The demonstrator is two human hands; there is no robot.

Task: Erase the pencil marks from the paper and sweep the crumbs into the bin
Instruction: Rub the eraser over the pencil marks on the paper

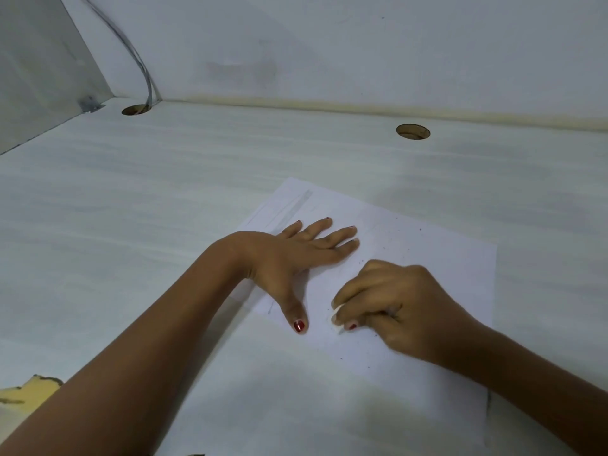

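Note:
A white sheet of paper (427,245) lies on the pale desk (131,209). Faint grey pencil marks (292,207) run along its far left part. Small dark eraser crumbs (408,248) are scattered over the sheet. My left hand (296,255) lies flat on the paper's left side, fingers straight and spread. My right hand (391,304) is curled round a small white eraser (336,319), whose tip touches the paper just right of my left thumb. Most of the eraser is hidden by the fingers. No bin is in view.
Two round cable holes are cut in the desk, one at the far left (136,110) and one at the far right (413,131). A grey cable (144,70) drops into the left hole. White walls close off the back and left. A yellow object (29,390) shows at the lower left.

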